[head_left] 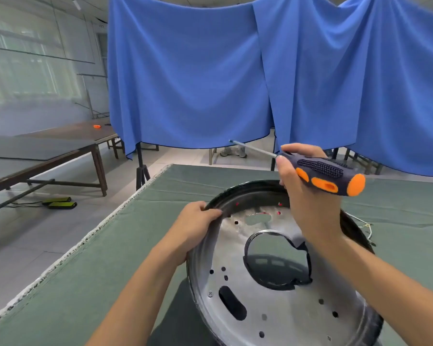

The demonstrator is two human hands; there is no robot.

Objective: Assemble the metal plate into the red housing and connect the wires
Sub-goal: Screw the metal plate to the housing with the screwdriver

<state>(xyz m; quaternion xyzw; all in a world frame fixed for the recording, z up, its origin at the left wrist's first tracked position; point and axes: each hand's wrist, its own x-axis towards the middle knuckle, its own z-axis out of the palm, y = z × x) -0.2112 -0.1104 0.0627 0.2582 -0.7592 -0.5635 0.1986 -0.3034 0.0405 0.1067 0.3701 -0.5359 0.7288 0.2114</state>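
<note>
A round silver metal plate point(268, 303) with a large centre opening and several holes sits inside a dark-rimmed housing point(245, 189); red shows through small holes near its far side. The assembly is tilted up on the green table. My left hand point(198, 221) grips its upper left rim. My right hand point(303, 196) holds a black and orange screwdriver point(328, 174) above the far rim, shaft pointing away to the left. Thin wires point(365, 227) stick out at the housing's right side.
A green cloth covers the table point(110, 258), whose left edge runs diagonally. Blue curtains point(210, 71) hang behind it. Wooden tables point(48, 156) stand at the left, with cables and green-black devices point(60, 203) on the floor. Someone's shoes point(233, 151) show under the curtain.
</note>
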